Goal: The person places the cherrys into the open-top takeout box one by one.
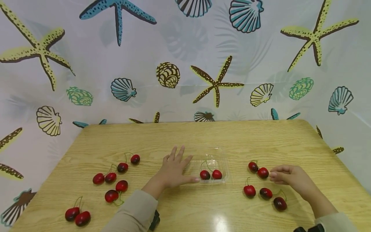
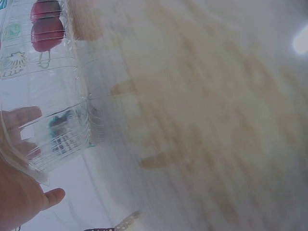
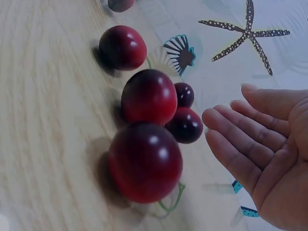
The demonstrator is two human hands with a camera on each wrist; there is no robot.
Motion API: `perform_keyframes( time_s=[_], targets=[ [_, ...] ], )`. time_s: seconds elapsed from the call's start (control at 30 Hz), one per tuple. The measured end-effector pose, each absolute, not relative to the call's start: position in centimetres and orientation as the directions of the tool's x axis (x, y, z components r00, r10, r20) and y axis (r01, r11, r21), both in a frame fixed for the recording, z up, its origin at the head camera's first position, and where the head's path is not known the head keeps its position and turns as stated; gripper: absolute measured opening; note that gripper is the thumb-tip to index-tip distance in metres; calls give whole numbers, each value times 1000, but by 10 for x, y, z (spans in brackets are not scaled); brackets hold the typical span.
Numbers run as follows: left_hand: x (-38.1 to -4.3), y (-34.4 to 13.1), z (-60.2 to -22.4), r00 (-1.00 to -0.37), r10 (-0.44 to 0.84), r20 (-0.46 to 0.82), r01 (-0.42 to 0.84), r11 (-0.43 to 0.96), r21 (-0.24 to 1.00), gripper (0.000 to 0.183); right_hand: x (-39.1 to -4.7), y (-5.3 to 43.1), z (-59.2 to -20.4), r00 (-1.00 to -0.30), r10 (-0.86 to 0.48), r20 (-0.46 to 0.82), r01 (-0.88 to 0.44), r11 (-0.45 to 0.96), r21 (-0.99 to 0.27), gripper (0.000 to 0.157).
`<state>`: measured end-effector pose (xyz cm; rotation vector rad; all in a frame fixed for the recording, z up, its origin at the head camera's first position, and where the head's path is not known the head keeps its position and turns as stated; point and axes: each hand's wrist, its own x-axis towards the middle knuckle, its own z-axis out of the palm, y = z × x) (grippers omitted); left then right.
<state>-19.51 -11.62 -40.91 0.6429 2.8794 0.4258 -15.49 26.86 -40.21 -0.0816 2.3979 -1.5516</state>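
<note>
Altogether fifteen cherries [image 1: 262, 173], two in one box [image 1: 221, 157], left hand [image 1: 175, 170] spread, right hand [image 1: 295, 179] outstretched

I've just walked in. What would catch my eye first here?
Probably the glossy red cherries scattered left and right on the wooden table, with two inside the clear container between. The left hand spreads at the container's left side; the right hand is beside the right-hand cherries. Behind, bold starfish decorate a pale backdrop.

Behind the wood-grained table [image 1: 240, 132] here rises a pale cloth [image 1: 139, 56] printed with seaside shapes: a dark brown starfish [image 1: 215, 84] near the middle, a blue starfish [image 1: 118, 3] higher up, a green shell [image 1: 301, 88] at right (a patch of glare [image 1: 221, 223] whitens the table's near side).
</note>
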Motion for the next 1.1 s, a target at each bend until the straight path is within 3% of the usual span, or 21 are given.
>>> perform_keyframes(
  time_s=[0.8,1.1],
  targets=[
    [-194,-117,-414,-896,439,-72,403,870,285,93,-142,300,-419,-954,-122,-274,196,439,-877,39],
    [-195,-117,-411,-896,437,-83,401,874,275,98,-137,307,-426,-938,-151,-313,230,405,-885,37]
  ],
)
